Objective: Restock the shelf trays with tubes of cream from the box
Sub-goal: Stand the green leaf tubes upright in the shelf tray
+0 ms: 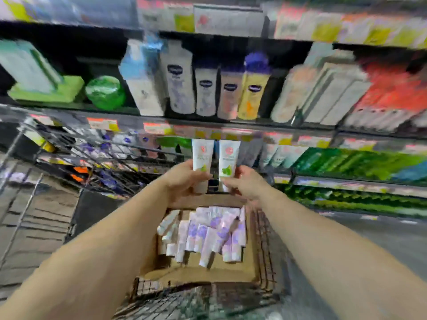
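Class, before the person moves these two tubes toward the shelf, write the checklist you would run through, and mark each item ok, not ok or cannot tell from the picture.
1. Left hand grips the left tube firmly: ok, fingers curl round its lower part.
2. Right hand grips the right tube: ok, pinched near the bottom.
3. Both tubes upright with labels facing out: ok.
4. Both tubes are the same product: cannot tell, both show green leaves but the print is blurred.
5. Free space in the target shelf tray: cannot tell, the shelf behind is blurred.
6. Stock left in the cardboard box: ok, many purple-marked tubes lie inside.
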A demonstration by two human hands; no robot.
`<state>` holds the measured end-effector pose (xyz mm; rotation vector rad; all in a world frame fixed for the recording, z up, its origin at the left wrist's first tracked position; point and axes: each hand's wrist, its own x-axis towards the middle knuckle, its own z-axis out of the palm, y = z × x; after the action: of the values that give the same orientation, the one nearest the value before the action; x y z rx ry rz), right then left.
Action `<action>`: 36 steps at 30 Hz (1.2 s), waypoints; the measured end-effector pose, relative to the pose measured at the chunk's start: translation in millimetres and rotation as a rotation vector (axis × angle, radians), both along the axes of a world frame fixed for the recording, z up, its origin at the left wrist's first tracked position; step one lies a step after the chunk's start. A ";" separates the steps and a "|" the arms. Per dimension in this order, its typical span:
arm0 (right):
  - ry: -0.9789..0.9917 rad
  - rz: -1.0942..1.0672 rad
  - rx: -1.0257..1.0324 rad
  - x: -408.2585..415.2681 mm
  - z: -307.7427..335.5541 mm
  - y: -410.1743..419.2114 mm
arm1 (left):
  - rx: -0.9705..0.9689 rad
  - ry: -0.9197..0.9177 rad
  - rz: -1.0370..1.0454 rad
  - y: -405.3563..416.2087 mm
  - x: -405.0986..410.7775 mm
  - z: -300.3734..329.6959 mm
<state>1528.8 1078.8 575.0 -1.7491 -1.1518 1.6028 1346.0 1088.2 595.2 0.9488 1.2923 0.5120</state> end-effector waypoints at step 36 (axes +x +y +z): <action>-0.249 -0.677 0.679 807.1 272.7 -69.0 | 0.683 -0.280 -0.487 38.5 815.2 267.1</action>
<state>2336.0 1009.9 847.7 -1.6228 -0.9038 0.5217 2161.2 1126.8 862.3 1.6371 0.5883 0.6831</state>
